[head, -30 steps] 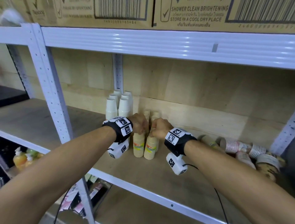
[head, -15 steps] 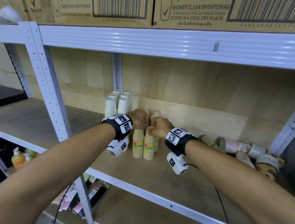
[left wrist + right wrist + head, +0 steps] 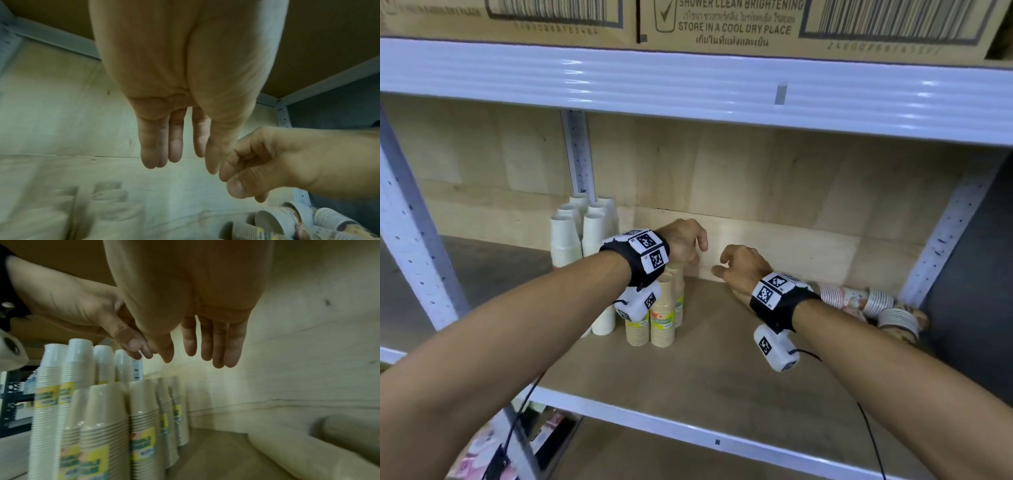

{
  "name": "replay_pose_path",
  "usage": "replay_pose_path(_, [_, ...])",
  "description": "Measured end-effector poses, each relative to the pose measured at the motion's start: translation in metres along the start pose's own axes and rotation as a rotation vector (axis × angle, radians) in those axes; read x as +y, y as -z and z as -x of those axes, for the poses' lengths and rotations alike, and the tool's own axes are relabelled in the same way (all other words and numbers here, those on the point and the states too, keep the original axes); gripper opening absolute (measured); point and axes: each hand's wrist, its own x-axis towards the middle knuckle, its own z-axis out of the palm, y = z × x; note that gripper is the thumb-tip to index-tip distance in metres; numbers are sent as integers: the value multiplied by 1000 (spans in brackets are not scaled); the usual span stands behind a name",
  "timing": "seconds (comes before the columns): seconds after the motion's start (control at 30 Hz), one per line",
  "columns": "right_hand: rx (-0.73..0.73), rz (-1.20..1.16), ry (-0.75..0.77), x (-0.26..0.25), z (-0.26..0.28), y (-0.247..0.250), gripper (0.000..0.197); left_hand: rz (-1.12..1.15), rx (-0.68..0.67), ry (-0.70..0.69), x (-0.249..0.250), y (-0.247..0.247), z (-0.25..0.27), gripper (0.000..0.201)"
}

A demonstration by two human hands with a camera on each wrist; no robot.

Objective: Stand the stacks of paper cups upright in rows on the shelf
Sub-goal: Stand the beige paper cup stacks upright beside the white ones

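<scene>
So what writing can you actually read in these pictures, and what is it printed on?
"SHOWER CLEAN BRIGHTENING": right cardboard box on the top shelf.
"STORE IN A COOL DRY PLACE": same box, with a line of Thai script beneath.
Barcode digits on both boxes, including the left cardboard box: too blurred to read.
Yellow labels on the brown cup stacks: blurred, unreadable.
Wristband markers: square patterns with tiny unreadable characters.

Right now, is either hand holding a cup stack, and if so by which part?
Nothing is held. The left hand and right hand hang above the shelf with loose fingers, clear of the upright tan cup stacks.
</scene>
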Motion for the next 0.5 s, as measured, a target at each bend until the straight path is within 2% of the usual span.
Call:
replay_pose_path(0.2, [17,40,-149,61,7,14,39,-35,-79,-91,40,-26,-27,39])
replay_pose_path(0.33, [38,52,-271,98,16,20,43,-21,-135,-133,62,-46,-40,40])
replay_pose_path(0.5, [-46,-9,-367,142,22,18,46,-25,-212,-191,83,-75,-53,41])
